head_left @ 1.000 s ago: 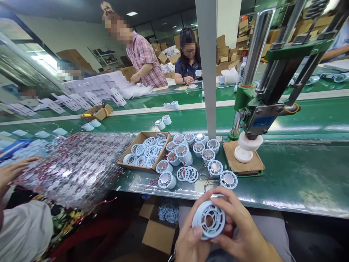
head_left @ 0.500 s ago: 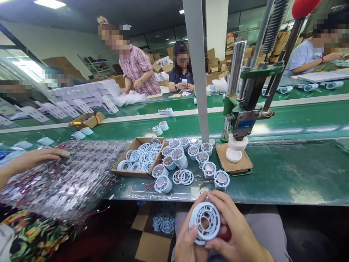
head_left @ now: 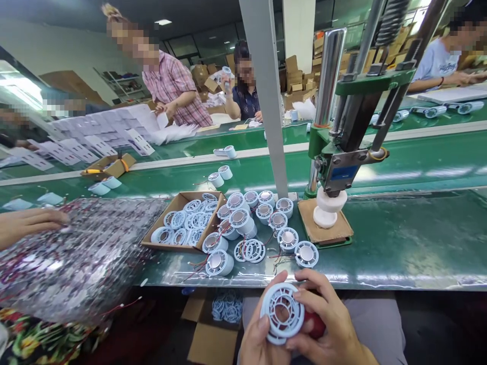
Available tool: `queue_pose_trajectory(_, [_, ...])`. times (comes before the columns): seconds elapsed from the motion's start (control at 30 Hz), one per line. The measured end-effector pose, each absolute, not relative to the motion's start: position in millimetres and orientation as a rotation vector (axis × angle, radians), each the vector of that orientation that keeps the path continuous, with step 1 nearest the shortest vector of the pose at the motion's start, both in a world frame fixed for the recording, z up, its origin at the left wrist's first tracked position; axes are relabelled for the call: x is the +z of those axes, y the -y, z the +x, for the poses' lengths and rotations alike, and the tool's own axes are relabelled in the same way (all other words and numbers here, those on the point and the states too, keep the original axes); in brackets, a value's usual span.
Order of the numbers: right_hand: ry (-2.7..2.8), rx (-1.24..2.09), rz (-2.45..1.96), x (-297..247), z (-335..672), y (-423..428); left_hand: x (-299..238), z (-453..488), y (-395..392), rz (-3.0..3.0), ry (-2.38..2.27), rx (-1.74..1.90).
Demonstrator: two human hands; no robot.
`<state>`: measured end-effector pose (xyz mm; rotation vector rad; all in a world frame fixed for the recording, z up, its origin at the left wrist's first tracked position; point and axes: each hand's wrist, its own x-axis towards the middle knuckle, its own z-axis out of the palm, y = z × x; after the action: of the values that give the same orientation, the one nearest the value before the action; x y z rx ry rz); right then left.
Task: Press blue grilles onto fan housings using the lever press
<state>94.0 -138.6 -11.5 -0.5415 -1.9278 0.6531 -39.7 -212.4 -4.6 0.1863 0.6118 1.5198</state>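
Both my hands hold one pale blue round grille part (head_left: 282, 313) low in front of me, below the green table's near edge (head_left: 380, 276). My left hand (head_left: 257, 342) grips its lower left rim with the thumb on the face. My right hand (head_left: 330, 324) wraps the right side, fingers curled over something dark red behind the part. On the table just beyond lie several round blue housings with metal centres (head_left: 288, 238) and loose flat grilles (head_left: 250, 250). A cardboard tray (head_left: 178, 200) holds more grilles.
A green hand press (head_left: 344, 152) with a white die stands on a cardboard pad (head_left: 335, 230) at centre right. A grey post (head_left: 266, 96) rises behind the parts. A neighbour's hand (head_left: 28, 223) rests on a shiny sheet of wired parts (head_left: 83, 253) at left. Other people work beyond the conveyor. A box of grilles (head_left: 213, 329) sits on the floor.
My view has shifted a little; the grille part has turned slightly in my hands. The neighbour's hand at left has drawn back along the shiny sheet.
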Motion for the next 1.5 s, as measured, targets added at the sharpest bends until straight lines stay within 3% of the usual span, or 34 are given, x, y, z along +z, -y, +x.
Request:
queue_pose_trajectory(0.4, [1.951,0.609,-0.579,-13,93,131,1,-42,205,0.179,-0.703,1.573])
queue_pose_trajectory(0.67, [1.673,1.328,-0.767,10,89,129,-8,-36,203,0.213,-0.782,1.62])
queue_pose_trajectory(1.1, [1.432,1.601,-0.803,16,82,132,-6,-33,207,0.184,-0.82,1.633])
queue_pose_trajectory(1.33, [1.522,1.548,-0.764,6,89,128,-4,-42,203,0.119,-0.723,1.514])
queue_pose_trajectory(1.5, [1.784,1.27,-0.726,-2,100,128,-3,-40,201,0.093,-0.704,1.547])
